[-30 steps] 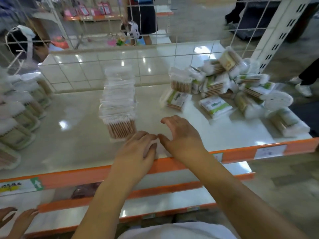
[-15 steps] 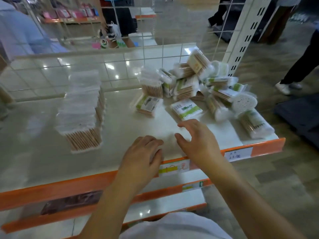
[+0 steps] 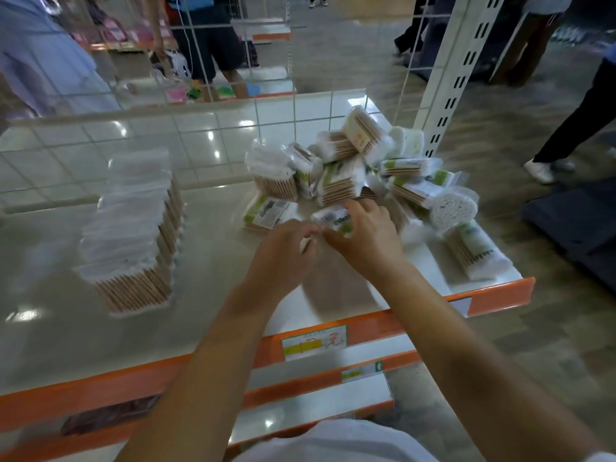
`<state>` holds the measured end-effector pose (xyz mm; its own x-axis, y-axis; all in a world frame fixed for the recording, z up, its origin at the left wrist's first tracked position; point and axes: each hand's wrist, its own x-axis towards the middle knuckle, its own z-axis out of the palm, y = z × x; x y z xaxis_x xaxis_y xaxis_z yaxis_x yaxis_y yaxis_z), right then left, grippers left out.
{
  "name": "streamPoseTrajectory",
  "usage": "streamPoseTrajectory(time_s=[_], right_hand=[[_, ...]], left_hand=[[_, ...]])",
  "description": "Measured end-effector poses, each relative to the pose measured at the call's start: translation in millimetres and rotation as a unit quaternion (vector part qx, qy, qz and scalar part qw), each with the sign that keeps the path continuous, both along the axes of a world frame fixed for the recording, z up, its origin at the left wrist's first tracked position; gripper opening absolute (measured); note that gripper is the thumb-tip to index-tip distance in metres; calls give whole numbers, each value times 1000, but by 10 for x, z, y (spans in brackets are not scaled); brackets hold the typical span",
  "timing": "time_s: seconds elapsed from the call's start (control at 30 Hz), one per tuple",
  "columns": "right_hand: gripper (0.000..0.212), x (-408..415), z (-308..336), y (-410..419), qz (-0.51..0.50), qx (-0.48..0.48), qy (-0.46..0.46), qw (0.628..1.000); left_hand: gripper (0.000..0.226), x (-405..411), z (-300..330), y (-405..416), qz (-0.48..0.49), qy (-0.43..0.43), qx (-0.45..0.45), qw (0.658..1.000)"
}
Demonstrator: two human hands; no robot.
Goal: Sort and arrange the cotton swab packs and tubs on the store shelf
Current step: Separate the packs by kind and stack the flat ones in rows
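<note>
Both hands over shelf [image 3: 233,295], meeting at near edge of pile [image 3: 366,168]; right hand [image 3: 365,236] laid on green-labelled pack [image 3: 335,218], fingers curled over it; left hand [image 3: 283,253] beside, fingertips touching pack's near-left end, grip blurred, cannot tell; pile loose at far right of shelf, packs tilted and overlapping; round tub [image 3: 455,208] on its side at pile's right; neat stack [image 3: 133,228] of clear packs at left, well apart from pile; price tag [image 3: 313,345] on orange front rail.
</note>
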<state>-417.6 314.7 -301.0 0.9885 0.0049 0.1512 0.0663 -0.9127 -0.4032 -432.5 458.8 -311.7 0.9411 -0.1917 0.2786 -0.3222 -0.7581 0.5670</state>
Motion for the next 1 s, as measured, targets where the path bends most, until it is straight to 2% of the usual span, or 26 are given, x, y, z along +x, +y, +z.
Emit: streamPoseTrajectory(time_s=[0.23, 0.43, 0.63, 0.83, 1.0], right_hand=[[64, 49, -46, 7, -8, -70, 45, 996], [65, -57, -38, 25, 4, -53, 56, 997], [64, -240, 35, -28, 44, -56, 92, 993], [80, -363, 159, -115, 117, -40, 153, 980], [89, -492, 236, -111, 196, -37, 149, 968]], left_hand=[[23, 12, -111, 24, -1, -9, -2, 1000], [24, -3, -166, 70, 19, -2, -69, 997], [15, -32, -199, 88, 0, -38, -9, 999], [24, -112, -83, 106, -3, 19, -80, 997], [48, -219, 8, 183, -39, 93, -125, 987]])
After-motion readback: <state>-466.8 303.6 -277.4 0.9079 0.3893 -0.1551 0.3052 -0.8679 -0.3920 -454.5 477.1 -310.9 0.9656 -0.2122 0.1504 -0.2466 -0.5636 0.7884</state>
